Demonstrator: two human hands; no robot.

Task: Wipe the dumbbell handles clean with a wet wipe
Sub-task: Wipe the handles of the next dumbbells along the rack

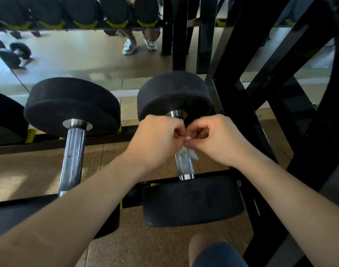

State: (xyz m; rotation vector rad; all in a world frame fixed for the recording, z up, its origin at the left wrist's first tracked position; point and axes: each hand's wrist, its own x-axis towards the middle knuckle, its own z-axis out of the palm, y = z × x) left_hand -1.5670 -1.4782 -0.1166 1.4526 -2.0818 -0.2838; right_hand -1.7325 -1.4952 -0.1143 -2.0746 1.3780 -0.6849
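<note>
**Operator:** Grip first. I've got both hands clamped on the wet wipe (192, 154). The left hand (161, 137) and the right hand (214, 139) meet fingertip to fingertip, with the fingers curled in and pinching the white cloth between them.

**Desk:** Where does the wipe sit against the bar?

**Operator:** It's bunched under the fingers and hangs down onto the dumbbell handle (185, 167), touching the upper part of the chrome. Below the hands I see bare handle running to the near head.

**Desk:** Does it wrap right round?

**Operator:** I can't tell. The hands cover that part.

**Desk:** What's the arm pose?

**Operator:** Both forearms come in from the bottom corners and converge over the handle. The wrists are about level and the backs of the hands face up towards my camera.

**Desk:** And the dumbbell itself?

**Operator:** The dumbbell (174, 93) lies across the black rack (241, 116), just beside the upright at the right end. Its far head points towards the mirror (68, 58) and its near head towards me. A second dumbbell (72, 105) sits just to its left with its knurled bar exposed, and neither hand is touching it.
</note>
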